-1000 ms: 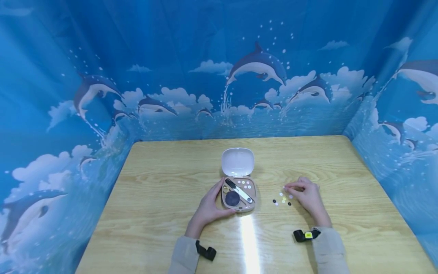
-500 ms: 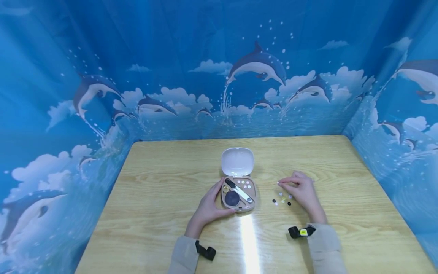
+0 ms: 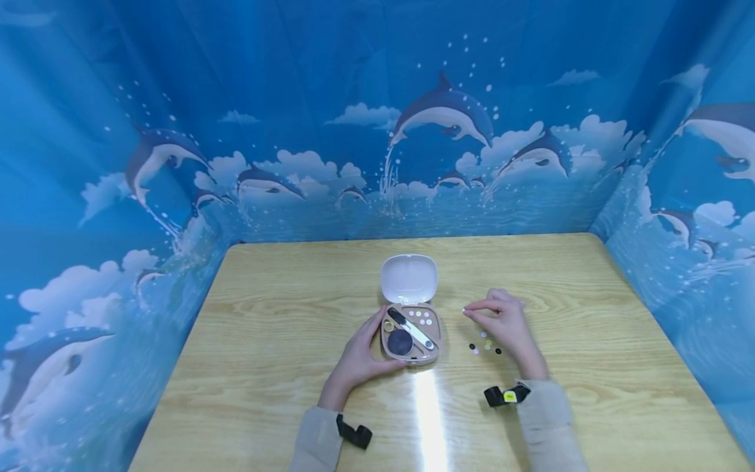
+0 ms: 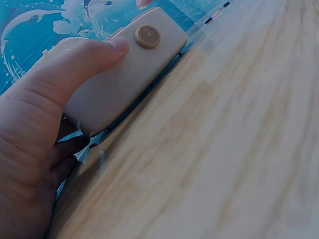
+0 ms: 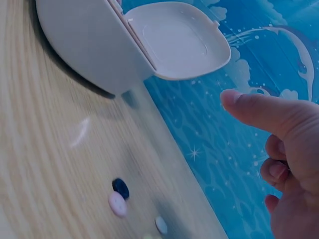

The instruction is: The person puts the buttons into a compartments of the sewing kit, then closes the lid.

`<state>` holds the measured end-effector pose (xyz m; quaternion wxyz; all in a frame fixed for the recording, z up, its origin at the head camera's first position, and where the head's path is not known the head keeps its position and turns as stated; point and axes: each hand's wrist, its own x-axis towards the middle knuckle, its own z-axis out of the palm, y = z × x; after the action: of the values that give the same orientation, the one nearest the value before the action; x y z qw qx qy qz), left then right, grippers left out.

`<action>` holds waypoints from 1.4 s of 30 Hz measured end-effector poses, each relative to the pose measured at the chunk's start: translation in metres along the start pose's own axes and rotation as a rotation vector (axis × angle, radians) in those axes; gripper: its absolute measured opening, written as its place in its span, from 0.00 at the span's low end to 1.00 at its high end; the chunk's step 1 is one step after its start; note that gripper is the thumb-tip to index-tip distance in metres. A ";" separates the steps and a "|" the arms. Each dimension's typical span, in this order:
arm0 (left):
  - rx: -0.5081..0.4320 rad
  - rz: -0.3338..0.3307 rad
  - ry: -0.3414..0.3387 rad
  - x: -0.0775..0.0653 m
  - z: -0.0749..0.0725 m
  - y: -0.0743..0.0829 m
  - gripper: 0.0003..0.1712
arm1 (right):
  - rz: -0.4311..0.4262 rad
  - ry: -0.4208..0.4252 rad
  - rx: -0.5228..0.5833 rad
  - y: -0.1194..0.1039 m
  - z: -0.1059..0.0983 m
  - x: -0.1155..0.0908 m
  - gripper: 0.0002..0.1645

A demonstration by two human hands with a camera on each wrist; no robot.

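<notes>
My left hand (image 3: 358, 357) grips a small beige sewing-style box (image 4: 114, 89), its thumb on the front wall beside a button-shaped catch (image 4: 148, 36). The white lid (image 3: 409, 278) stands open at the back. Inside are several white buttons (image 3: 411, 314), a slim black-and-silver tool (image 3: 420, 335), a dark round piece (image 3: 400, 342) and a gold ring-like thing (image 3: 388, 326). To the right of the box, my right hand (image 3: 504, 324) pinches a tiny white button (image 3: 464, 311) above the table. In the right wrist view the thumb (image 5: 264, 109) hides it.
Several loose buttons lie on the table right of the box, among them a black one (image 5: 120, 188), a pink one (image 5: 117, 204) and a white one (image 5: 161, 225). A blue dolphin-print curtain (image 3: 330, 196) surrounds the wooden table (image 3: 283, 314).
My right hand has moved left from beyond the loose buttons toward the box, carrying the pinched white button. The left hand and the box stay where they were.
</notes>
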<state>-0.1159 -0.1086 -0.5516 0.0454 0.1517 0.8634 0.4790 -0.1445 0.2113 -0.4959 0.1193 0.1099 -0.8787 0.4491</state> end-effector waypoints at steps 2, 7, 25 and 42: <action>-0.002 -0.002 0.000 0.000 0.000 0.000 0.70 | -0.009 -0.008 0.006 -0.003 0.004 0.002 0.07; -0.005 -0.002 -0.001 -0.001 -0.001 0.001 0.70 | -0.085 -0.015 0.003 -0.012 0.015 0.008 0.07; -0.004 0.036 0.010 -0.001 -0.002 0.000 0.71 | -0.061 -0.147 0.029 -0.022 0.055 0.017 0.06; -0.003 0.025 -0.002 -0.001 -0.002 0.001 0.71 | 0.013 -0.211 0.029 -0.022 0.074 0.019 0.05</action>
<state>-0.1148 -0.1100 -0.5495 0.0403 0.1630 0.8606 0.4808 -0.1644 0.1366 -0.5158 0.0216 0.1525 -0.8804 0.4485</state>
